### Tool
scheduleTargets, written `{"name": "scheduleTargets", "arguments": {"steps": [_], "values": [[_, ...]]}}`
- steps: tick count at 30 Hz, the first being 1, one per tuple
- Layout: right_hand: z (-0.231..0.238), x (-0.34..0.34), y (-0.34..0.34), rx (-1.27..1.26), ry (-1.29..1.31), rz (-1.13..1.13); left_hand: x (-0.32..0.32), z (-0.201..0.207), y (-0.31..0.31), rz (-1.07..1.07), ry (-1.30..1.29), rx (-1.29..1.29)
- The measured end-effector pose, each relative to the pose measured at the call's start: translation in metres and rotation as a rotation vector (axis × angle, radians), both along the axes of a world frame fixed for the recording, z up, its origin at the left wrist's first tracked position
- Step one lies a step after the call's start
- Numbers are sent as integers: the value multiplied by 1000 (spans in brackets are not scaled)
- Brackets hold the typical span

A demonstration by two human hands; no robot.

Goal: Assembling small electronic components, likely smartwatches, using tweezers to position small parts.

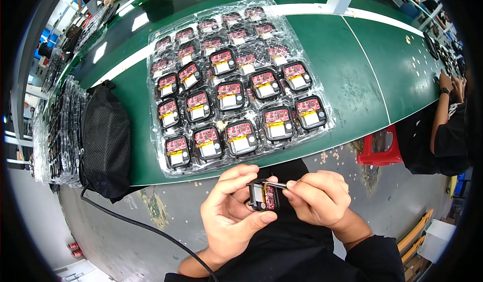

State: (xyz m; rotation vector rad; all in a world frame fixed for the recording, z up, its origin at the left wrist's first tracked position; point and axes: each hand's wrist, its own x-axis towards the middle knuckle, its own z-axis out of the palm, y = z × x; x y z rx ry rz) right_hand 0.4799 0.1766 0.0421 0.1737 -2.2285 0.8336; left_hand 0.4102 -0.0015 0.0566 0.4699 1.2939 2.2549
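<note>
My left hand (224, 214) grips a small black device housing (270, 197) by its edges, just past the near edge of the table. Inside the housing show a red circuit board, a pale battery-like block and a bit of yellow film. Pinched in my right hand (322, 197) is a pair of slim metal tweezers (278, 185), with the tips at the housing's upper edge. Whether the tips grasp anything is too small to tell. Beyond both hands lies a clear plastic tray (329, 126) bearing rows of similar open housings (239, 137).
The tray rests on a green table (347, 91). At left stand a black mesh bag (105, 136), a trailing black cable (151, 227) and stacked clear trays (58, 136). A red stool (375, 151) and a co-worker's arm (440, 111) are at right.
</note>
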Motion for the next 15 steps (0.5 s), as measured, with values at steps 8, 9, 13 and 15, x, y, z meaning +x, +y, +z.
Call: {"name": "scheduleTargets", "arguments": {"steps": [8,9,13,15], "values": [[-3,-2,2,9,47,42,1,0,0,-1,-17,-5],[-3,-2,1,13,48,40,1,-1,0,-3,-14,-10],[-1,-3,0,28,25,29,0,0,-1,10,-14,-23],[1,-3,-1,-13,-2,28,1,-1,-2,10,-23,-14]]}}
